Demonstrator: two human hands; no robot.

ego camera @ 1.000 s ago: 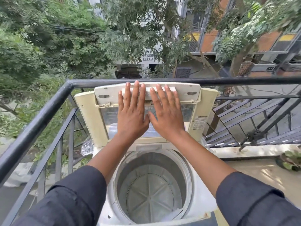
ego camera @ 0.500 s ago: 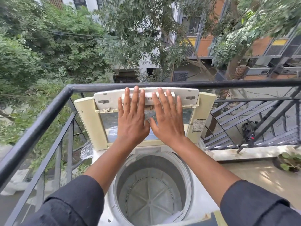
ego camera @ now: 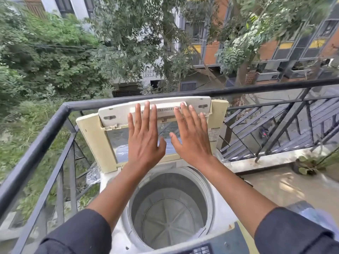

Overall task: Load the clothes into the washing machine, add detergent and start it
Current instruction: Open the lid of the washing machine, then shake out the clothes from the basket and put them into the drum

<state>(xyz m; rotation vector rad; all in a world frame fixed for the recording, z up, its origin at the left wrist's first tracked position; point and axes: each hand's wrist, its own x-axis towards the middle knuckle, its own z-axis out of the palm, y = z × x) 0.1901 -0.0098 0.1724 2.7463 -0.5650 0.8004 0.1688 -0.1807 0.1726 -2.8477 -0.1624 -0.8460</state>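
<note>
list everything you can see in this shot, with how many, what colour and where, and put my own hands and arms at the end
washing machine: one, white top-loader, centre, against the balcony railing
lid: one, cream with a clear window, folded up at the back of the machine
drum: one, grey, open, no clothes inside
control panel: one, dark, bottom edge
railing: one, black metal, left and behind
potted plant: one, green, right, on the balcony floor
trees: several, green, beyond the railing
buildings: several, orange and white, background
left hand: one, flat against the lid
right hand: one, flat against the lid
sleeves: two, dark, bottom corners
</note>
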